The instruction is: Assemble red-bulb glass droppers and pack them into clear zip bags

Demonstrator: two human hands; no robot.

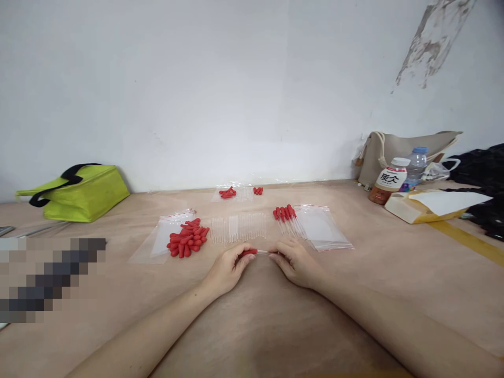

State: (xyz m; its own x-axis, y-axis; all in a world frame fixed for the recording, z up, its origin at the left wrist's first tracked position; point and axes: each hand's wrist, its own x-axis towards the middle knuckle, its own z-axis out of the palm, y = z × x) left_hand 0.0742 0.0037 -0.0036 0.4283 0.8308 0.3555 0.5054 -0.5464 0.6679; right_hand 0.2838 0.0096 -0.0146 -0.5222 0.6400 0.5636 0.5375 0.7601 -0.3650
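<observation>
My left hand is closed around a red rubber dropper bulb. A clear dropper tube runs from the bulb's end to my right hand, whose fingers pinch it. How deep the tube sits in the bulb cannot be made out. Left of my hands, a pile of red bulbs rests partly on a clear plastic bag. Just beyond my hands lies a row of clear tubes. To the right, several droppers with red bulbs on their tubes lie beside a zip bag.
Farther back, a plastic sheet holds small red bulbs and tubes. A lime-green bag stands at left. At right are a beige bag, a brown drink bottle, a water bottle and an open carton.
</observation>
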